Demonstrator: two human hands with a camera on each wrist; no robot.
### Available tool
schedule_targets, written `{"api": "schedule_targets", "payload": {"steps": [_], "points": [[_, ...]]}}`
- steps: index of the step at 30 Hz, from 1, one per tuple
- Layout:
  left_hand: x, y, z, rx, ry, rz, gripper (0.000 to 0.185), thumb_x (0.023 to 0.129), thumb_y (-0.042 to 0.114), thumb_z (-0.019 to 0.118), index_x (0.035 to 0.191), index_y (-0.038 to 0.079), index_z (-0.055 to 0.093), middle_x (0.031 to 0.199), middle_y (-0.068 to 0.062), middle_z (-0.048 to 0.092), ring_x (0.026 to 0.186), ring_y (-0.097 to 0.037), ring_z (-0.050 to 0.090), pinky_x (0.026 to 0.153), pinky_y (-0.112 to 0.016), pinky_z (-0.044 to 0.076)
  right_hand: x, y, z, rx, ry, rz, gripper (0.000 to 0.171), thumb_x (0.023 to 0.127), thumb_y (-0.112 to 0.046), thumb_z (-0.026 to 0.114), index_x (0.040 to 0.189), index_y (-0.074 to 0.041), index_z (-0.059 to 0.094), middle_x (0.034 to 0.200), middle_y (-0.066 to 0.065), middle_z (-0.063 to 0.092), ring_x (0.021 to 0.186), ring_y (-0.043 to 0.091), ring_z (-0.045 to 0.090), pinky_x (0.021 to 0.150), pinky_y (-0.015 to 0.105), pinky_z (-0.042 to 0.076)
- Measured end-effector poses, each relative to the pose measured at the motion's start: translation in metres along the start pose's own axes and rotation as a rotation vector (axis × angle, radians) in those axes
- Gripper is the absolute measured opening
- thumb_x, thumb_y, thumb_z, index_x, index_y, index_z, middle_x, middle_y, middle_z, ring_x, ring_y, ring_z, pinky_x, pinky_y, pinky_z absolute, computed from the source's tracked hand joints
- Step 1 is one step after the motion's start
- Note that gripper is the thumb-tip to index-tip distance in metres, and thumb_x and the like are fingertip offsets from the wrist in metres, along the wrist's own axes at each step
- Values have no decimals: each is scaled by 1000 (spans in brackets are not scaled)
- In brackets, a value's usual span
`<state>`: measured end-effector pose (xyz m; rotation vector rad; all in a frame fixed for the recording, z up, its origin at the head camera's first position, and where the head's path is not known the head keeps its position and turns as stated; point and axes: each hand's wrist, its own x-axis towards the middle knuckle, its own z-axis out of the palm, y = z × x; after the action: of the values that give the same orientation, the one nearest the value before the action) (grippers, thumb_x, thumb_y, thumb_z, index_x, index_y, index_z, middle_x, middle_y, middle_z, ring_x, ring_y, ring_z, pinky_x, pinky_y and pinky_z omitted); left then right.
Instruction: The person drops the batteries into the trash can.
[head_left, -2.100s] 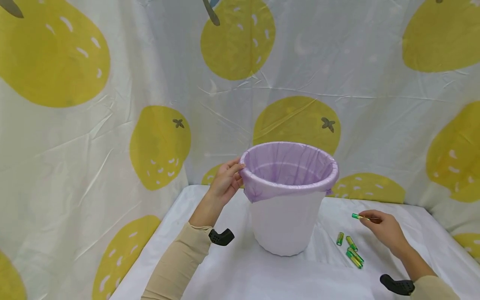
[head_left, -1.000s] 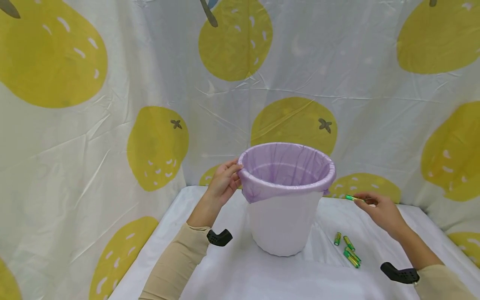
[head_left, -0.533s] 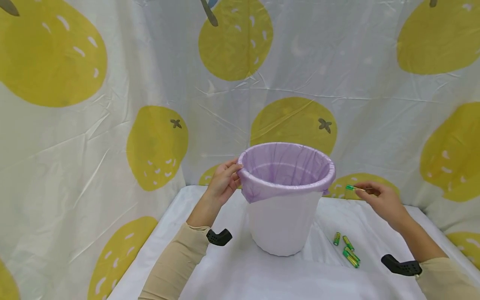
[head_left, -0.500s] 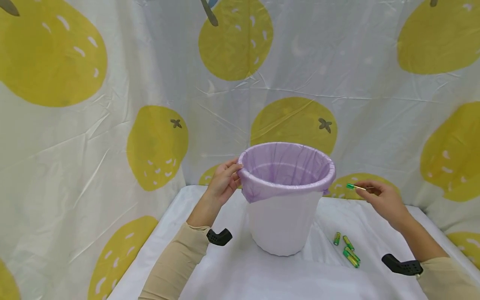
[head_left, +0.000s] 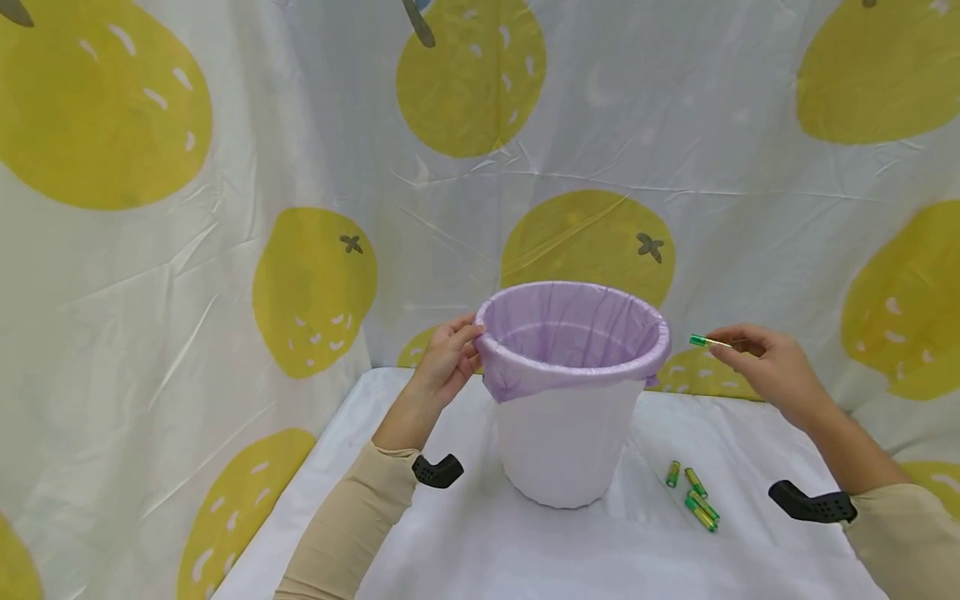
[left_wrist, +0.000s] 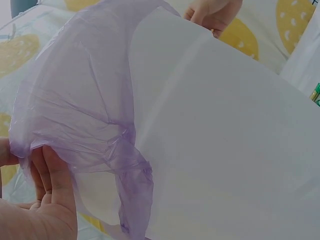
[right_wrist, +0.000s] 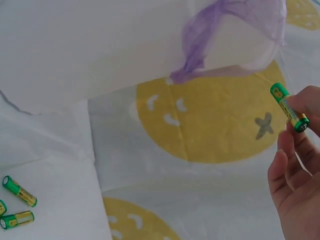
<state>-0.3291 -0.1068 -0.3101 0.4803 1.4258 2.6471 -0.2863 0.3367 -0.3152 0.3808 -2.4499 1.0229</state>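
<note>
I have the left hand (head_left: 447, 360) curled over the bin's (head_left: 567, 433) purple-lined rim to steady it, while the right hand (head_left: 772, 371) pinches a green AA battery (head_left: 707, 341) just right of the rim, the spare batteries (head_left: 695, 497) lying on the white tablecloth (head_left: 480, 550)

One white bin (head_left: 564, 442) with one purple liner (head_left: 573, 333). Five green batteries: one (head_left: 708, 341) held in the air at the right, four (head_left: 693, 495) lying together on the one white table (head_left: 465, 542). Two hands, left (head_left: 447, 360) and right (head_left: 772, 367). One lemon-print backdrop (head_left: 225, 250).
</note>
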Motion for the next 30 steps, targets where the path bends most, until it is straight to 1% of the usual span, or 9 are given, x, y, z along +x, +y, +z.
{"api": "schedule_targets", "payload": {"steps": [3,7,11,13,16,19,23,27,30], "points": [[0,0,0,-2,-3,-4,49,101,-4,51,146,-15,37,113,-15,55,73,-11,65,67,-19,56,6,-10,-4,15,8,-15,34,104,-27,65,125,0,67,107,-3,64,90,6,57,71,12,49],[0,1,-1,4,-8,-7,49,100,-4,51,146,-16,38,112,-14,56,73,-11,64,66,-19,56,18,-27,-7,30,6,-21,34,104,-29,65,125,-3,68,108,-5,65,94,15,58,72,14,49],[1,1,-3,17,-23,12,49,98,-3,53,144,-17,39,110,-14,56,73,-11,65,67,-20,56,30,-42,-4,51,-8,-19,36,104,-31,66,127,-4,68,109,-7,66,96,13,58,73,15,50],[2,1,-3,24,-35,21,49,98,-3,54,142,-18,40,109,-14,57,75,-11,65,69,-20,56,35,-48,-1,65,-16,-34,35,103,-29,67,127,-3,68,110,-5,66,96,11,59,73,15,50],[2,1,-3,39,-51,14,49,98,-2,54,143,-19,39,111,-15,57,77,-12,65,71,-20,57,39,-58,6,85,-33,-63,33,103,-25,67,125,-1,69,111,4,67,96,12,59,73,16,51],[0,2,-3,43,-44,1,49,99,-3,53,144,-18,39,114,-15,56,78,-12,65,72,-20,57,45,-67,15,102,-50,-77,31,103,-25,68,124,-2,70,112,10,68,97,13,59,73,18,51],[-1,4,-4,34,-33,6,47,101,-4,52,145,-18,39,116,-17,55,78,-12,65,71,-20,57,55,-76,29,125,-61,-110,27,101,-22,71,120,-2,73,108,11,70,91,17,60,67,21,52],[0,5,-4,42,-45,6,46,102,-4,52,144,-19,40,114,-17,57,77,-13,65,71,-20,57,60,-79,38,120,-69,-165,22,99,-15,73,116,-1,74,104,12,69,83,23,62,59,22,53],[1,5,-3,56,-41,-1,46,102,-3,53,143,-19,41,112,-17,57,77,-13,66,70,-20,57,62,-81,40,117,-80,-188,22,98,-15,73,116,-1,74,106,13,69,83,25,62,60,22,54]]}}
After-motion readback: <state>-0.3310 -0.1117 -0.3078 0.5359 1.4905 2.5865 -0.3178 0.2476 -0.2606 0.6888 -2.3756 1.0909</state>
